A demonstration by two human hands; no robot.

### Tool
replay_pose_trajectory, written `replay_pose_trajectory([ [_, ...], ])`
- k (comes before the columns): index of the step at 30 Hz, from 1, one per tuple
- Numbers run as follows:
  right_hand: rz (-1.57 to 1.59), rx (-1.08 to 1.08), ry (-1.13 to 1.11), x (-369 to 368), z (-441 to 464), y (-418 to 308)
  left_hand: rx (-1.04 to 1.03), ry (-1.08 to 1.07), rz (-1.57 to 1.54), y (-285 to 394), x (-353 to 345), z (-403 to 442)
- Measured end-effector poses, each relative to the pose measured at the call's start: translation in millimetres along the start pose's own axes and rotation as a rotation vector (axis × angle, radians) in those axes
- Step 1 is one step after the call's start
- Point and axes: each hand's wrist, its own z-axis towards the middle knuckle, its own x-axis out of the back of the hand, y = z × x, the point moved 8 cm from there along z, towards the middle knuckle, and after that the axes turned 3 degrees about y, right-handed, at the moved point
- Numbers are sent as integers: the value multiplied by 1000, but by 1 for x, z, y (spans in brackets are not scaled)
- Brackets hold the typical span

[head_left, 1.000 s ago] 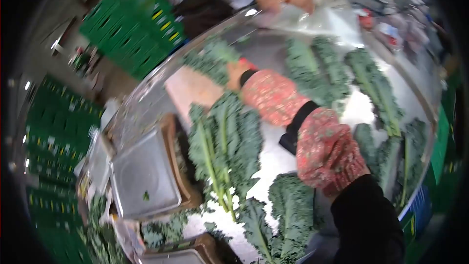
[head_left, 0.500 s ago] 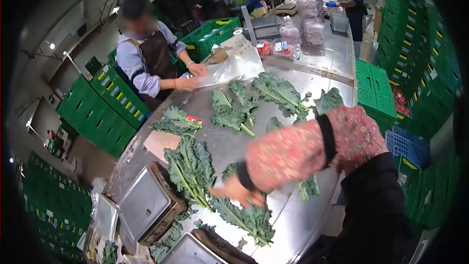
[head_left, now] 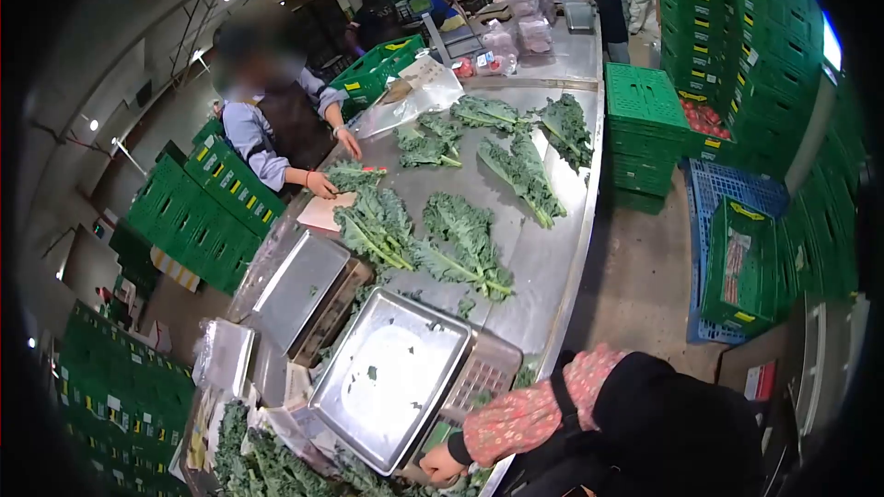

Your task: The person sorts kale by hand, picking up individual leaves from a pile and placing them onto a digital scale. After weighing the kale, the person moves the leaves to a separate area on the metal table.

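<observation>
My right hand, in a floral sleeve cover, is at the bottom beside the near weighing scale. Its fingers are curled closed, and whatever they grip is hidden. Kale leaves lie to the left of this hand, below the scale. Further up the metal table lie more kale leaves: a bunch in the middle, another bunch beside it, and separate leaves towards the far right edge. My left hand is out of view.
Across the table a co-worker's hand touches kale near a pinkish board. A second scale stands at left. Green crates are stacked on the right, near a blue pallet. Packed produce stands at the far end.
My right hand has moved from over the kale in the middle down beside the near scale, its fingers now curled. The view has shifted. The co-worker's hands have moved from the plastic sheet towards the kale.
</observation>
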Motion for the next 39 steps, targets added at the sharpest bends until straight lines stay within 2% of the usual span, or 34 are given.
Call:
replay_pose_trajectory([
  [1, -161, 168, 192, -10, 30, 5, -57, -55, -92, -5, -4, 7],
  [2, -319, 330, 380, -9, 21, -32, -37, -71, -115, -2, -2, 8],
  [3, -309, -16, 292, -14, 20, -23, -30, -69, -204, 1, 2, 3],
  [4, -546, -135, 227, -25, 46, -9, -19, -63, -296, 27, 18, -8],
  [6, -672, -142, 580, -19, 31, -31, -102, -87, -191, -10, -7, 9],
  [7, -841, -104, 660, -21, 35, -37, -84, -90, -93, 10, 6, -2],
  [8, -872, -105, 695, -18, 29, -48, -76, -13, -71, 9, 10, -6],
  [14, -822, -72, 690, -24, 41, -36, 63, -58, -95, 16, 15, -27],
  [16, -693, -35, 422, -48, 54, -36, 42, 115, -207, 22, 25, -26],
  [17, -502, -21, 457, -51, 63, -36, 55, 163, -279, 24, 28, -28],
  [18, -469, 66, 339, -57, 71, -37, 63, 166, -276, 27, 30, -31],
  [20, -119, -37, 294, -60, 80, -35, 136, 267, -582, 28, 41, -38],
  [21, -119, -38, 284, -64, 82, -38, 248, 280, -702, 21, 39, -43],
  [22, 29, 77, 317, -65, 83, -48, 258, 279, -700, 21, 41, -44],
  [23, 178, 187, 352, -63, 77, -64, 230, 324, -922, 23, 44, -46],
  [24, 211, 137, 299, -68, 76, -69, 206, 368, -1145, 25, 48, -50],
  [25, 149, 249, 458, -68, 84, -67, 259, 277, -1275, 30, 46, -51],
  [26, 82, 361, 600, -74, 91, -60, 214, 238, -1577, 40, 44, -47],
  [27, 43, 352, 583, -76, 90, -62, 154, 22, -1597, 28, 25, -33],
  [28, 19, 347, 538, -71, 93, -74, 202, -77, -1605, 48, 32, -38],
  [29, -57, 223, 536, -63, 94, -70, 56, 42, -1313, 53, 45, -29],
  [30, -114, 63, 462, -60, 96, -57, 121, -132, -1291, 54, 36, -33],
  [31, 44, -55, 478, -55, 83, -55, 13, -173, -1013, 29, 16, -17],
  [32, 182, -242, 493, -50, 69, -60, -111, 23, -602, 37, 52, -25],
  [33, -55, -170, 657, -39, 64, -57, -253, 108, -537, 39, 73, -23],
  [34, 117, -54, 723, -40, 66, -43, -296, 183, -563, 33, 99, -23],
  [36, 26, 122, 789, -33, 59, -45, -301, 331, -565, 12, 152, -21],
  [38, -372, 89, 775, -35, 59, -54, -320, 511, -532, -18, 207, -22],
  [39, -557, 71, 742, -40, 59, -62, -337, 634, -411, -34, 232, -23],
])
